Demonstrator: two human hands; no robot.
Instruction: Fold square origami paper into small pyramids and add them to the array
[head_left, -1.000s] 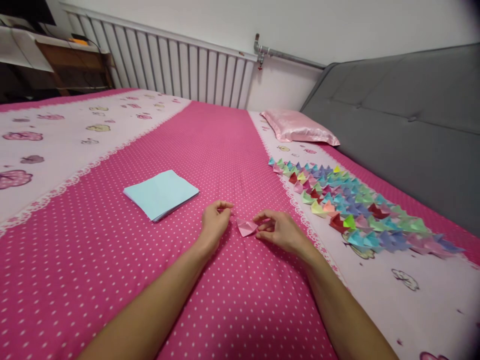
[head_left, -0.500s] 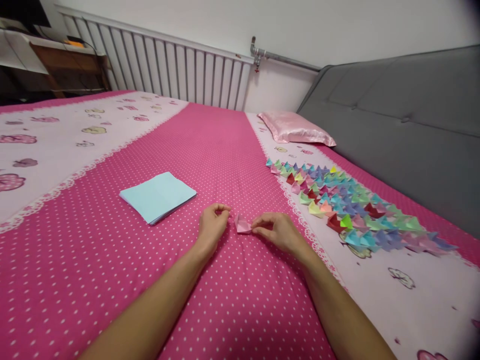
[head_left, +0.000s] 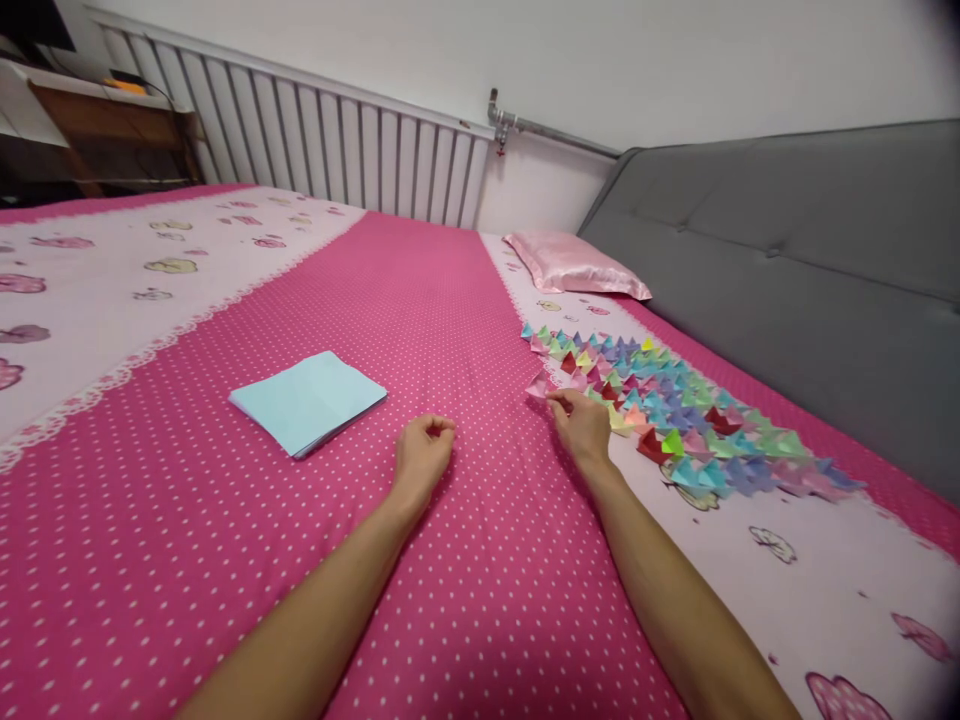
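Currently, a pink paper boat is right of centre, at the upper left of the right hand, whose fingers pinch it; the left hand, farther away near centre, is curled, apparently empty; folded boats fill mid-right.

Both bare forearms reach forward, well apart, the left hand curled loosely with thumb near forefinger, the right hand slightly farther ahead, palm inward, its thumb and forefinger pinched together.
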